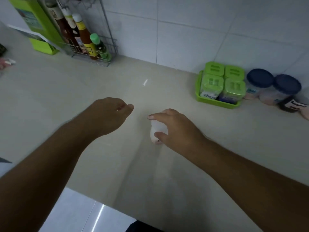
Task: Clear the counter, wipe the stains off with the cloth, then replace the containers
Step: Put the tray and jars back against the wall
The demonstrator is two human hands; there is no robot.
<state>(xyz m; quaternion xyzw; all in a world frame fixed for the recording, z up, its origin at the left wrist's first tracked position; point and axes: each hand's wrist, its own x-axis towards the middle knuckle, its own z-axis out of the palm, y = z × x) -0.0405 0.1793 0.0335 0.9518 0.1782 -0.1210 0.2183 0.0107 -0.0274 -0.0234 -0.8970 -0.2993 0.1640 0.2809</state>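
My right hand (175,128) grips a small translucent white container (156,131) from above, near the middle of the beige counter (83,91). The container is blurred and mostly hidden under my fingers. My left hand (108,113) hovers just left of it with the fingers curled in and nothing held. At the back right stands a green tray (199,91) with several green-lidded jars, one labelled vinegar. Beside it are two blue-lidded jars (274,86). No cloth can be made out.
A wire rack (107,52) with sauce bottles stands against the tiled wall at the back left, next to a green box (40,27). A dark labelled packet (292,105) lies far right. Small items sit at the left edge. The counter's front edge runs below my forearms.
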